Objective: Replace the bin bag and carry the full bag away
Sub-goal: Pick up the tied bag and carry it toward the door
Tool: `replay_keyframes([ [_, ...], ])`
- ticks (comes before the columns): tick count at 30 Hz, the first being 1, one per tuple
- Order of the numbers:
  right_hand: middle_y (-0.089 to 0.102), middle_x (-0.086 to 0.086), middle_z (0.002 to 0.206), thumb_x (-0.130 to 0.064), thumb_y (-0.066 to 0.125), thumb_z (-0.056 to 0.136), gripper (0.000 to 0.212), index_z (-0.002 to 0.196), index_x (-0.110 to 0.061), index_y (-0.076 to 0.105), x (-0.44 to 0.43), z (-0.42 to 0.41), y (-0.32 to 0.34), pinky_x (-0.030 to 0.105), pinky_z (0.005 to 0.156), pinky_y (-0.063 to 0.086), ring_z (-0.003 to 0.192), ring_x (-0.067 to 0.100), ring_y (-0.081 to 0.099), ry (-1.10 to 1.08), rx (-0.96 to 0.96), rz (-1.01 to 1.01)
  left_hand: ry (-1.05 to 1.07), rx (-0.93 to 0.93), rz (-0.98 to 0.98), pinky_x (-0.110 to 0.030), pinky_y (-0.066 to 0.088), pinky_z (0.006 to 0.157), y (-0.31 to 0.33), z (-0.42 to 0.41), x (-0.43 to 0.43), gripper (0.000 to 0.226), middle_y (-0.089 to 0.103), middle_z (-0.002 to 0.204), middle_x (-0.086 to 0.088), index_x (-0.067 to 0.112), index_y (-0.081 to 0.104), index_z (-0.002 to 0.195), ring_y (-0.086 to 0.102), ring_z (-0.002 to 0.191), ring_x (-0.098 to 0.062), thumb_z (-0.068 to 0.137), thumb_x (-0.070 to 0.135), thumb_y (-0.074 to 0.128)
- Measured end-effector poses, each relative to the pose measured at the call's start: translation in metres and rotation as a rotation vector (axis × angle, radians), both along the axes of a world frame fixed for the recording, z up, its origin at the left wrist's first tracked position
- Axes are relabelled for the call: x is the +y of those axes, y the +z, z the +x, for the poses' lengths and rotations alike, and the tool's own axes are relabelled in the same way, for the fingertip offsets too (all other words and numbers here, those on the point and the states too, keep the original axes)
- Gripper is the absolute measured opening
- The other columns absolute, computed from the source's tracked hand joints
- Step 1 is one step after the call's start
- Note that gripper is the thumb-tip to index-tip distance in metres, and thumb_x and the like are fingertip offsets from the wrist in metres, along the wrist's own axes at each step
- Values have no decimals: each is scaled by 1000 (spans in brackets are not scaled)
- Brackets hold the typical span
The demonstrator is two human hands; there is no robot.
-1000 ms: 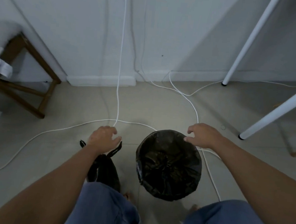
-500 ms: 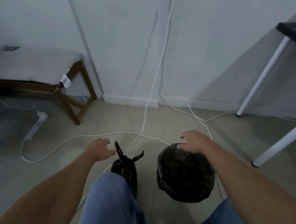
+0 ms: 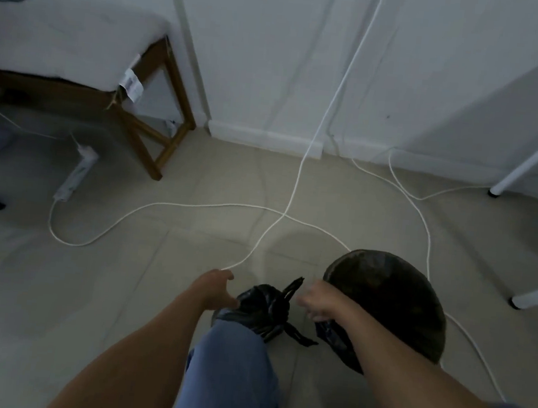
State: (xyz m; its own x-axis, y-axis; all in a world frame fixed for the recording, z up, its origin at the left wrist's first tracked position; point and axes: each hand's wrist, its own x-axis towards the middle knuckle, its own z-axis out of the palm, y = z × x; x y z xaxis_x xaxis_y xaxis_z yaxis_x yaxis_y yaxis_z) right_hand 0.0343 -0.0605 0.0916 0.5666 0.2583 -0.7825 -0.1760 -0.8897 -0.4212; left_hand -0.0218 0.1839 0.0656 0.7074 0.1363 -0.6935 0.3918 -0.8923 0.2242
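Head view: bin (image 3: 393,301) at 3 o'clock already relined, and my spread, empty left hand (image 3: 215,289) and loosely curled right hand (image 3: 315,302) flank the tied full bag (image 3: 262,311), not yet lifted.

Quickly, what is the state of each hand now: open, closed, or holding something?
Left hand: open, beside the tied black plastic rubbish bag, no grip.
Right hand: fingers curled near the bag's knot; a grip cannot be told.
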Motion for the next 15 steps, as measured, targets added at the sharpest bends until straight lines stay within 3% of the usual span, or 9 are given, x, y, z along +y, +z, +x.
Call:
replay_keyframes([
  [2,54,10,79,-27,52,94,28,96,-2,66,5,-9,-33,31,70,44,74,22,53,40,128,-38,-62,39,-35,-36,38,109,-14,16,-8,85,42,149,-10,15,38,146,43,135,-25,75,42,77],
  [4,54,11,81,-28,49,95,27,88,-5,62,8,-14,-59,29,65,39,79,23,53,107,140,-108,-113,49,-78,-36,38,109,-26,36,-21,90,43,149,-9,17,37,146,43,135,-24,72,43,80],
  [7,56,18,125,-30,50,94,48,132,0,46,7,-15,-91,30,83,44,113,29,55,89,85,-136,-173,33,-166,-34,39,108,-39,65,-46,94,44,146,-10,22,37,146,45,132,-25,67,43,84],
  [10,46,17,139,-33,58,89,62,140,-5,36,11,-15,-122,34,99,45,125,31,49,91,46,-167,-247,59,-243,-35,38,107,-56,88,-72,94,40,146,-9,28,36,147,43,132,-26,68,44,83],
  [13,50,15,134,-31,65,82,66,138,-9,38,11,-14,-156,37,96,49,120,32,53,90,75,-175,-331,78,-209,-33,41,97,-72,99,-87,71,50,136,-12,21,50,138,49,124,-28,76,41,78],
  [15,53,17,131,-28,63,85,57,134,-6,45,12,-11,-173,32,92,49,118,32,55,134,137,-172,-346,82,-181,-32,44,81,-84,104,-90,44,62,117,-19,6,64,115,59,110,-33,85,37,70],
])
